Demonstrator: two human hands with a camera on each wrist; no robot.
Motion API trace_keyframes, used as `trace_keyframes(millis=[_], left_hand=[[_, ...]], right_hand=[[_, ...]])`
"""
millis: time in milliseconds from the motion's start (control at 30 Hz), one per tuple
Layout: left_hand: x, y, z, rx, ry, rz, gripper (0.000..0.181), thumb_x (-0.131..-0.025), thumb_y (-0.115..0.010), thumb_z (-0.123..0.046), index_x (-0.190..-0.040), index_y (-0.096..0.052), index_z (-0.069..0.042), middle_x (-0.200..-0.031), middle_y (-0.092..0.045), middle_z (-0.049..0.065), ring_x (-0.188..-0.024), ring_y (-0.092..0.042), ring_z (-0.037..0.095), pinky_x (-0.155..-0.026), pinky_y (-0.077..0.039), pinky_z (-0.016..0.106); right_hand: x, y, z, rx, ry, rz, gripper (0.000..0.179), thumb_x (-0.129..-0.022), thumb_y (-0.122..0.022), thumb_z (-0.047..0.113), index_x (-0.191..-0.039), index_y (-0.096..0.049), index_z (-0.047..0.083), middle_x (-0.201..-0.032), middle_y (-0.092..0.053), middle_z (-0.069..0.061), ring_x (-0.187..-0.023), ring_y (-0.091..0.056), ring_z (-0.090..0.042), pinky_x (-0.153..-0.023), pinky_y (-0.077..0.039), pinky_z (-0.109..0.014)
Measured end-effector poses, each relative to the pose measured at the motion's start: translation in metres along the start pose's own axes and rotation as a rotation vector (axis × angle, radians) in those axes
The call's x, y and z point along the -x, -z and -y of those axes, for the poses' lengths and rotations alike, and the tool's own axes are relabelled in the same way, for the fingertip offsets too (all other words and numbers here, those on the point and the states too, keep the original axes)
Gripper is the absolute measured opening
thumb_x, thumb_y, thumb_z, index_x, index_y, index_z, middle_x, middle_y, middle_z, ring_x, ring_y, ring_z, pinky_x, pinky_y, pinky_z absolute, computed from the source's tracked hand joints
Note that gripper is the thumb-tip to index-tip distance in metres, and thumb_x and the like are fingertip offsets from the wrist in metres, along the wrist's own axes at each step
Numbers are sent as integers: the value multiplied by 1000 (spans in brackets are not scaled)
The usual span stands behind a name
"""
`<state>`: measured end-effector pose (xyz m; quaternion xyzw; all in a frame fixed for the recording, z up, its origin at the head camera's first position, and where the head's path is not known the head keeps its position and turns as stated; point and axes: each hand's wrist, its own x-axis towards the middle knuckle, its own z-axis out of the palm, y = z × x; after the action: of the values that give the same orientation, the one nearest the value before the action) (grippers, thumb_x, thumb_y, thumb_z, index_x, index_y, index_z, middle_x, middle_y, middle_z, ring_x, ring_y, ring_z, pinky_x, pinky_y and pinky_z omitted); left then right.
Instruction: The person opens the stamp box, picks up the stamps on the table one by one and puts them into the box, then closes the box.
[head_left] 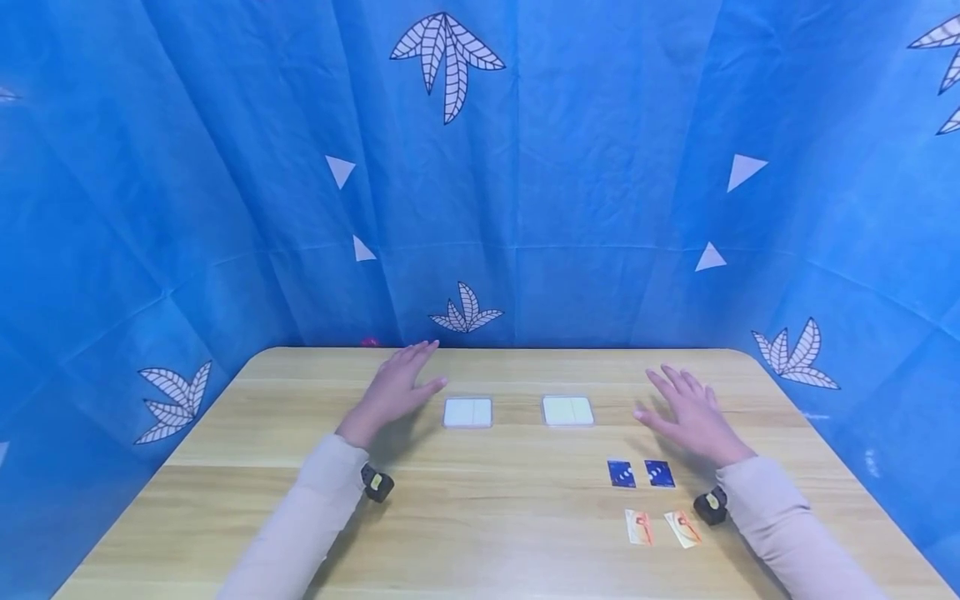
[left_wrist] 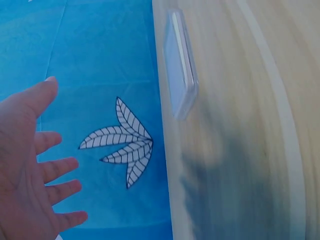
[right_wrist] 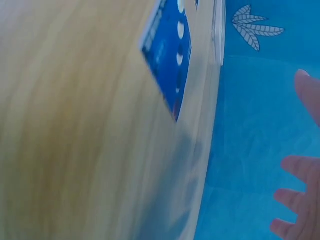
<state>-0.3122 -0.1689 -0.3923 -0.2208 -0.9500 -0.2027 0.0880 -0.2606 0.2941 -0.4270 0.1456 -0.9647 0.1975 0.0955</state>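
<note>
My left hand (head_left: pixel 393 390) hovers over the table with fingers spread, left of a flat clear-edged case (head_left: pixel 468 412) with a white inside. In the left wrist view that case (left_wrist: pixel 181 65) shows as a thin transparent box beyond the open palm. A second such case (head_left: pixel 567 411), with a pale inside, lies to its right. My right hand (head_left: pixel 692 417), fingers apart and holding nothing, is above the table right of the second case. Two dark blue cards (head_left: pixel 621 473) with white moon shapes lie just below it, one of them close up in the right wrist view (right_wrist: pixel 172 55).
Nearer the front, two cream and orange cards (head_left: pixel 639 527) lie side by side below the blue ones. The wooden table (head_left: pixel 465 508) has rounded far corners. A blue cloth (head_left: pixel 585 167) with leaf prints hangs behind it and along both sides.
</note>
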Motion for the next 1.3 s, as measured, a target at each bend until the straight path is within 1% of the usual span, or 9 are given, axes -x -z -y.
trace_keyframes(millis=[267, 400, 500, 633, 733, 933, 1033, 1200, 1300], left_hand=[[-4, -8, -13, 68, -14, 28, 76, -88, -61, -45, -148, -28, -14, -151, -31, 12, -138, -28, 34, -113, -22, 51], [-7, -16, -21, 118, -21, 47, 76, -87, -64, -41, -148, -29, -13, -151, -32, 11, -138, -28, 32, -113, -24, 50], [-9, -20, -28, 166, -9, 54, 76, -86, -66, -39, -148, -30, -14, -150, -34, 10, -138, -28, 30, -113, -24, 48], [-13, -25, -37, 235, 10, 64, 76, -85, -68, -38, -148, -31, -15, -151, -33, 8, -139, -28, 28, -114, -24, 46], [-16, -30, -43, 270, 3, 73, 76, -85, -68, -37, -147, -31, -14, -151, -33, 8, -139, -28, 27, -114, -23, 46], [-21, -41, -54, 296, -30, 79, 76, -85, -68, -35, -147, -31, -13, -150, -34, 9, -138, -29, 28, -114, -25, 45], [-23, -46, -58, 354, -42, 98, 76, -85, -68, -33, -147, -31, -11, -151, -33, 9, -139, -29, 28, -114, -24, 44], [-24, -53, -64, 456, -36, 142, 76, -85, -69, -29, -148, -29, -11, -152, -30, 7, -140, -26, 26, -115, -22, 42], [-24, -58, -70, 487, -33, 162, 78, -85, -69, -31, -148, -28, -12, -153, -29, 5, -140, -26, 26, -115, -22, 43]], right_hand=[[-3, -4, 8, -61, 12, 20, 81, -87, -58, 51, -147, -27, 6, -152, -16, -27, -135, -12, -53, -105, -4, -71], [-3, -6, 10, -80, 34, 24, 81, -86, -61, 48, -146, -29, 4, -151, -18, -27, -134, -14, -52, -106, -6, -69], [-6, -6, 14, -100, 50, 29, 80, -86, -62, 46, -146, -29, 4, -151, -20, -27, -134, -16, -51, -105, -10, -70], [-10, -6, 20, -183, 64, 60, 80, -87, -62, 43, -147, -27, 4, -151, -19, -28, -134, -17, -52, -101, -14, -74], [-14, -7, 23, -257, 62, 101, 80, -87, -62, 41, -147, -25, 2, -151, -16, -29, -134, -15, -52, -100, -15, -75], [-18, -9, 24, -299, 41, 145, 80, -88, -62, 40, -147, -25, 0, -150, -17, -30, -135, -16, -51, -102, -16, -73], [-19, -10, 25, -351, 37, 169, 79, -88, -63, 38, -147, -25, 1, -151, -17, -29, -135, -17, -50, -103, -17, -70], [-20, -13, 26, -453, 30, 216, 78, -89, -63, 36, -147, -23, 3, -152, -17, -27, -136, -18, -49, -104, -20, -68], [-21, -16, 26, -497, 14, 240, 78, -89, -63, 36, -148, -23, 4, -152, -16, -26, -136, -17, -49, -105, -18, -68]])
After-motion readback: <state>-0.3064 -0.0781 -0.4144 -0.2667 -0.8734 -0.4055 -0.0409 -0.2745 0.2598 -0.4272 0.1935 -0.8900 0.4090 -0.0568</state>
